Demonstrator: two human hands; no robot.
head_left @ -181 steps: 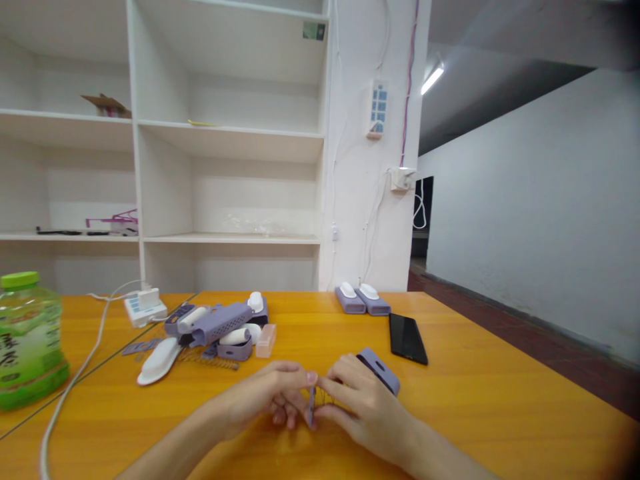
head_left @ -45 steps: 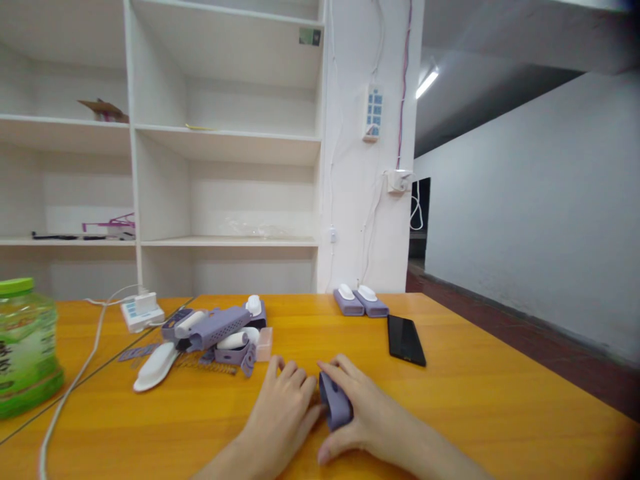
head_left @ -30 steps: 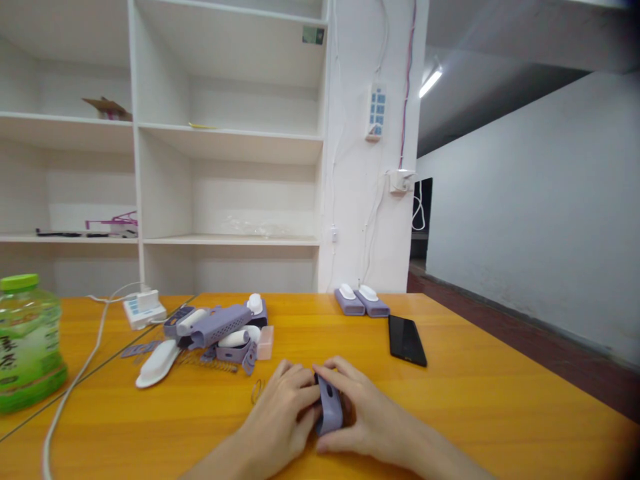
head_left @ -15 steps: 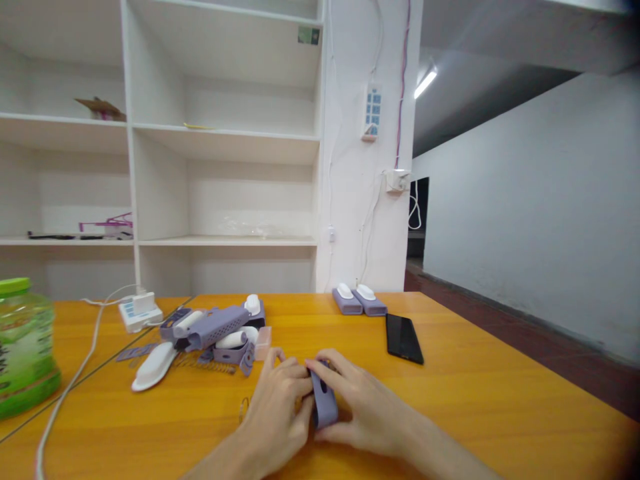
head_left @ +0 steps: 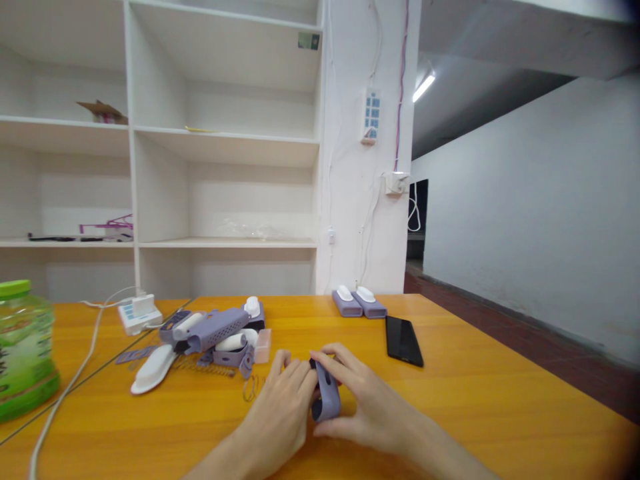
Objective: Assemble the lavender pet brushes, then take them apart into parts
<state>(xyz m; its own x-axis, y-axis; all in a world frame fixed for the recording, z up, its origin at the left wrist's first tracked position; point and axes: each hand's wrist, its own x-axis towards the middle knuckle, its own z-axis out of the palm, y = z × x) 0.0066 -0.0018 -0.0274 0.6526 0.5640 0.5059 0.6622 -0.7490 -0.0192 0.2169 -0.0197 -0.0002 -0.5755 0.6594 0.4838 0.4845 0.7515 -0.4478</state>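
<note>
A purple plastic housing [head_left: 328, 395] with an oval hole is held upright between my hands over the front of the table. My right hand [head_left: 370, 403] grips it from the right, fingers on its top end and thumb at its lower edge. My left hand [head_left: 283, 407] is closed against its left side; the fingertips go behind the part, so what they pinch is hidden. Thin metal spring rings [head_left: 251, 387] lie on the table just left of my left hand.
Left of my hands lies a pile of purple housings [head_left: 220, 328], white parts, springs and a white oval cover [head_left: 154, 368]. A black phone [head_left: 404, 341] is at right; two purple-and-white units [head_left: 369, 303] stand behind. A green-lidded jar [head_left: 25, 353] and power strip [head_left: 140, 313] are at left.
The purple housing has turned slightly, showing more of its open lower end. My left hand has shifted a little, leaving more of the spring rings in view.
</note>
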